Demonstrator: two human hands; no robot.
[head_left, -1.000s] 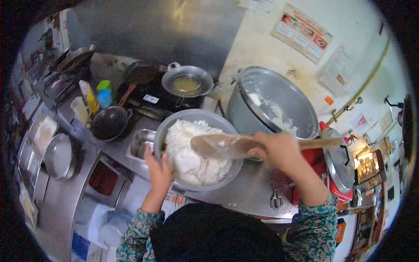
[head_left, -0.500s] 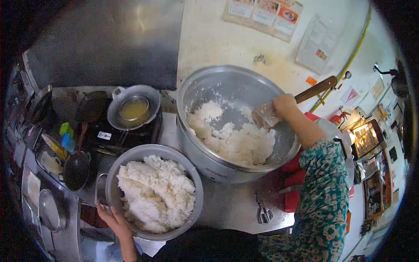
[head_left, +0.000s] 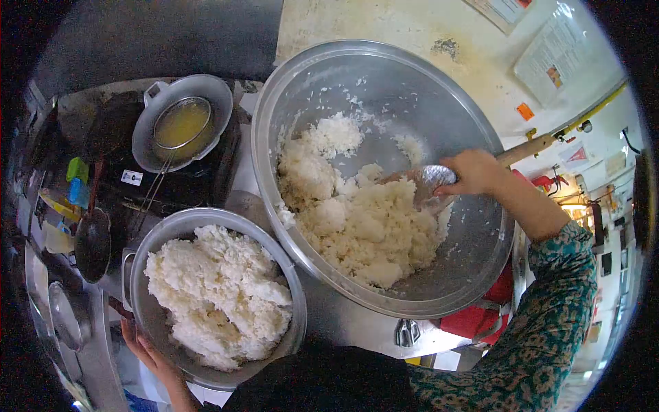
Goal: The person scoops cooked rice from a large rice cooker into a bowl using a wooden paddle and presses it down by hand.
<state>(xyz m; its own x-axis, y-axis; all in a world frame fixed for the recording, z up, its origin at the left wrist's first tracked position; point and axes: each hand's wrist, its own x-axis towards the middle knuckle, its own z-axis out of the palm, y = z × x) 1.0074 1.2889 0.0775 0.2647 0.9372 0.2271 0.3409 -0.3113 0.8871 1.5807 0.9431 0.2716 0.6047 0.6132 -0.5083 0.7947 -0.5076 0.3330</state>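
My right hand is wrapped around a large rice paddle with a wooden handle and a shiny, wet-looking blade. The blade reaches into cooked white rice in a big metal pot, with loose grains stuck to its inner wall. At lower left, a smaller metal pot is heaped with more white rice. Fingers stretched out, my left hand rests against the outer left side of this smaller pot, below its side handle. Part of that hand is hidden by the rim.
A wok with a wire strainer and yellowish liquid sits on a black stove. Left of it hangs or lies a dark pan. Metal tongs lie near the counter's front edge, beside a red object.
My view has moved closer over the big pot, which appears larger. The paddle blade has turned and now lies against the rice's right side. My left hand stays at the smaller pot.
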